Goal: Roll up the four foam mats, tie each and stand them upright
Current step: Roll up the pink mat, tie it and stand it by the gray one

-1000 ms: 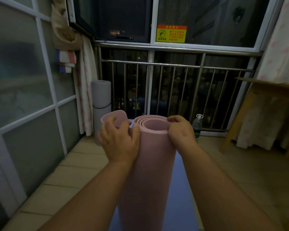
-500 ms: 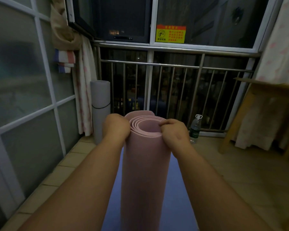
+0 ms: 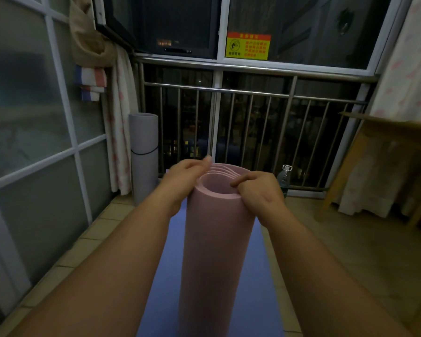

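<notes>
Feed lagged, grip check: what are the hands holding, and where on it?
The right hand grips the pink mat roll at its top rim; the left hand lies against the rim's left side, blurred.

Dim; tiled floor [image 3: 338, 251], metal railing [image 3: 253, 92], dark window [image 3: 180, 20].

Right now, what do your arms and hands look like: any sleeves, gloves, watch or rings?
No gloves on the left hand or right hand. The left forearm and right forearm are bare to the frame's edge: no sleeves, watch or wristband. I see no rings, though the left hand is motion-blurred.
</notes>
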`<state>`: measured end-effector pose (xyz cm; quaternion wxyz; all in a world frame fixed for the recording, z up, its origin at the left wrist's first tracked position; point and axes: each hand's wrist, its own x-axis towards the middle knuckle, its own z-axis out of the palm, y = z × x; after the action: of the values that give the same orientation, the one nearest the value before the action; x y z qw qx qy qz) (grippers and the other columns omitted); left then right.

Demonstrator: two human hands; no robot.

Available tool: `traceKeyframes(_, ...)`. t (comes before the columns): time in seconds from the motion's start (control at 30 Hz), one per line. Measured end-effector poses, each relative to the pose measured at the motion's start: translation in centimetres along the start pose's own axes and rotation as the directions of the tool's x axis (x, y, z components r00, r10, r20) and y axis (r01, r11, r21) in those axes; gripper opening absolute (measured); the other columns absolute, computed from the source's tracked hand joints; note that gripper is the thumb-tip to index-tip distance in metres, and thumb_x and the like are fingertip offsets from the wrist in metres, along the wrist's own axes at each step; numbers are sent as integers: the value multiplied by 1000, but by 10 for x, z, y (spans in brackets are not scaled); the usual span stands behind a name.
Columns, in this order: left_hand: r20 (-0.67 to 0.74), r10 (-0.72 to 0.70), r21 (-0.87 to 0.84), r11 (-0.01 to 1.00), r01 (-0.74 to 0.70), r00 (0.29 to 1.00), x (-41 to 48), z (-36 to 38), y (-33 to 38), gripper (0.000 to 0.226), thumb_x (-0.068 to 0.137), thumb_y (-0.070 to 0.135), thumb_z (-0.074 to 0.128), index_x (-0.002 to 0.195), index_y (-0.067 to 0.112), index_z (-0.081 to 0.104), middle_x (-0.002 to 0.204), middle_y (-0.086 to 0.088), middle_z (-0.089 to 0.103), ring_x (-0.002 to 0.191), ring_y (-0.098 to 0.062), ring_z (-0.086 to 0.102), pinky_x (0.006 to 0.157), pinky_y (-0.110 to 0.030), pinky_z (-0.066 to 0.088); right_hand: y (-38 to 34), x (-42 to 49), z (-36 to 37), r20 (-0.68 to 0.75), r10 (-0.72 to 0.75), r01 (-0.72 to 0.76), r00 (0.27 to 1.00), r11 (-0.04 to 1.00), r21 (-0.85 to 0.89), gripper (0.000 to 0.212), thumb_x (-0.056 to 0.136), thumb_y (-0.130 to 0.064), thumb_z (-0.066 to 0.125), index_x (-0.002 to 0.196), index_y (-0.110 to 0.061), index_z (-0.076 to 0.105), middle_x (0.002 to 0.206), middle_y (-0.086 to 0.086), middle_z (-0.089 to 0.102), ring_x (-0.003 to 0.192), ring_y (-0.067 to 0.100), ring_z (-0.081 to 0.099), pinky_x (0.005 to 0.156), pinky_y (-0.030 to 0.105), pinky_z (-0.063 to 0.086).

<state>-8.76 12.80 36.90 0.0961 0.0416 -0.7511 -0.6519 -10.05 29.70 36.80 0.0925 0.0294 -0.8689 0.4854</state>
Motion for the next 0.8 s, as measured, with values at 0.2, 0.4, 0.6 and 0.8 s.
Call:
traceKeyframes(0.2, 15, -47, 36, 998, 46, 999, 1, 7, 4, 63, 80, -3, 55, 132, 33, 53, 125, -7, 57, 82, -26, 63, 53, -29, 47, 7, -2, 4, -32, 28, -19, 999, 972, 233, 11, 92, -25, 52, 97, -15, 50, 88, 4, 53, 79, 21, 51, 67, 37, 42)
traceKeyframes(0.4, -91, -40, -19, 999, 38, 995, 1, 9, 0, 60, 82, -6, 54, 129, 29, 41, 98, -1, 48, 70, -23, 57, 52, -31, 43, 18, 7, 10, -89, 306, -209, 948, 809, 549, 14, 94, -28, 41, 93, -20, 52, 94, 7, 60, 80, 24, 57, 65, 40, 48)
traceKeyframes(0.6, -179, 1, -62, 998, -12, 984, 2, 11, -4, 59, 78, -8, 51, 123, 30, 46, 102, -9, 56, 65, -22, 57, 47, -29, 41, 16, 13, 16, -153, 358, -214, 921, 794, 568, 6, 66, -17, 59, 67, -11, 60, 67, 12, 61, 66, 21, 48, 57, 37, 40)
traceKeyframes(0.8, -458, 62, -89, 989, -115, 887, 8, 12, -12, 45, 75, -6, 45, 109, 24, 49, 94, -4, 58, 80, -25, 57, 60, -33, 43, 17, -8, 27, -339, 190, -48, 921, 922, 385, 35, 94, -21, 47, 73, 0, 64, 68, 13, 55, 64, 22, 43, 58, 34, 32)
